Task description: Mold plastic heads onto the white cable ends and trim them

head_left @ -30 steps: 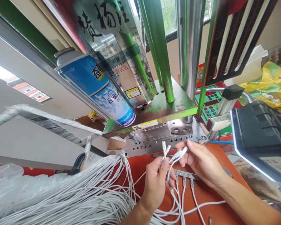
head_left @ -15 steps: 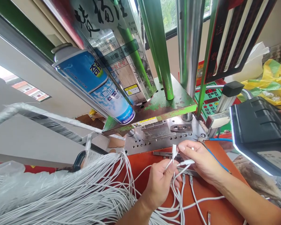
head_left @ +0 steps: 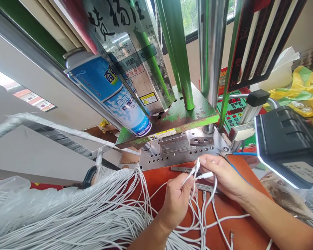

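Note:
My left hand is closed around several white cables, whose white moulded plugs stick up past the thumb. My right hand pinches the tip of a white cable connector between thumb and finger, and its other fingers are curled by more cable. Between the two hands lies another white plug, pointing sideways. Just beneath them a metal mould bar rests on the orange-brown tabletop, with cable ends set along its near edge. Fingers hide part of the plugs.
A large bundle of white cables spreads over the left side. Ahead stands a green press plate carrying a blue spray can, above a drilled steel bed. Pliers with blue handles and a black lamp-like box are right.
The plugs in my left hand have tilted toward the right. My right thumb and finger now meet at the top connector, and the sideways plug has shifted slightly left and up.

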The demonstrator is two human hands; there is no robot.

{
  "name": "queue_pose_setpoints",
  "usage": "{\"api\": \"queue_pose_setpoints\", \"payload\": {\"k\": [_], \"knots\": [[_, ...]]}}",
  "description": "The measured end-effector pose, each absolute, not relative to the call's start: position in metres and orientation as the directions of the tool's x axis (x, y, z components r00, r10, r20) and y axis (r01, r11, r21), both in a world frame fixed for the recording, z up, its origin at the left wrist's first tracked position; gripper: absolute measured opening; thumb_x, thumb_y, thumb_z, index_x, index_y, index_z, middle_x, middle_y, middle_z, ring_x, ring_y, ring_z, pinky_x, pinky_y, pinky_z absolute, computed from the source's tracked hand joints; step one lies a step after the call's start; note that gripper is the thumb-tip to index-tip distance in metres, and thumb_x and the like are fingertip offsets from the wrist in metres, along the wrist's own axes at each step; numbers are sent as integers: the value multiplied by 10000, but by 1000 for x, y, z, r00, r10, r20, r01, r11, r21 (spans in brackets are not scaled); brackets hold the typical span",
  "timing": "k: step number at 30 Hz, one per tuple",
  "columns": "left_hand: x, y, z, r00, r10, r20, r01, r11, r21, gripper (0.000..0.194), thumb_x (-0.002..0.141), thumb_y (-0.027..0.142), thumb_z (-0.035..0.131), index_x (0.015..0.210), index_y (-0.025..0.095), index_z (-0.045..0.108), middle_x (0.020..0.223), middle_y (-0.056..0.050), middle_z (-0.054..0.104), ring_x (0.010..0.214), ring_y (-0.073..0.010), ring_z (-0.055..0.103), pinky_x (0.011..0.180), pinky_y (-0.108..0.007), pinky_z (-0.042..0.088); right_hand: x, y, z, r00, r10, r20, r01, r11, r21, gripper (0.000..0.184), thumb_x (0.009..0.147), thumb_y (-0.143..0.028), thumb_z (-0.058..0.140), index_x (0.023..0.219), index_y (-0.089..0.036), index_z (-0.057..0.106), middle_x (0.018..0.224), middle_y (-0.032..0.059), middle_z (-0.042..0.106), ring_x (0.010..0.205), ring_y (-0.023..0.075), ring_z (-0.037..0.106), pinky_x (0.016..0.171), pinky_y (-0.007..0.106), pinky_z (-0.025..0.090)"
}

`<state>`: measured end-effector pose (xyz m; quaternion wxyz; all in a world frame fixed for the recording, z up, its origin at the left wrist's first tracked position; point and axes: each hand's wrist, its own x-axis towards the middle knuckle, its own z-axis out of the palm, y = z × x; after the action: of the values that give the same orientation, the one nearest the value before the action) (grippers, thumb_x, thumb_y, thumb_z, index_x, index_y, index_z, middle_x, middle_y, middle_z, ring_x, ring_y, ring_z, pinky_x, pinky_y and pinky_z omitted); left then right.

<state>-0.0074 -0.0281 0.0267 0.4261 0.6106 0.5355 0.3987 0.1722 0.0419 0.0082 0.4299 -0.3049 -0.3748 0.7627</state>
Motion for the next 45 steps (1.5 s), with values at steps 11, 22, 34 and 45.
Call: {"api": "queue_pose_setpoints", "payload": {"k": [11, 22, 34, 45], "knots": [[-11, -27, 18, -16, 999, 33, 284, -27, 959, 432, 1083, 490, 517, 882, 158, 708, 633, 4, 578, 562, -112, 540, 577, -227, 453, 172, 42, 11, -472, 865, -170, -491, -418, -764, 369, 986, -443, 679, 754, -190, 542, 616, -64, 351, 541, 87, 201, 506, 279, 139], [-13, -19, 23, -7, 988, -153, -169, 150, 974, 444, 1047, 551, 587, 930, 138, 704, 571, 63, 441, 462, -53, 357, 460, -196, 300, 173, 36, 10, -470, 859, -202, -443, -427, -788, 412, 982, -510, 621, 711, -211, 540, 578, -34, 394, 529, 114, 263, 499, 292, 189], [-11, -16, 23, 66, 964, -257, -346, 263, 901, 445, 987, 563, 678, 864, 135, 684, 500, 71, 440, 385, -34, 299, 386, -176, 231, 167, 35, 9, -410, 902, -137, -460, -334, -823, 324, 937, -498, 759, 1063, -211, 679, 578, -80, 388, 536, 93, 272, 509, 267, 180], [-11, -18, 23, 129, 952, -279, -359, 307, 881, 498, 1004, 601, 624, 860, 131, 696, 484, 48, 476, 372, -39, 301, 383, -175, 227, 167, 35, 5, -369, 925, -92, -384, -242, -891, 384, 974, -555, 708, 831, -213, 609, 587, -64, 412, 559, 101, 289, 525, 288, 205]]}}
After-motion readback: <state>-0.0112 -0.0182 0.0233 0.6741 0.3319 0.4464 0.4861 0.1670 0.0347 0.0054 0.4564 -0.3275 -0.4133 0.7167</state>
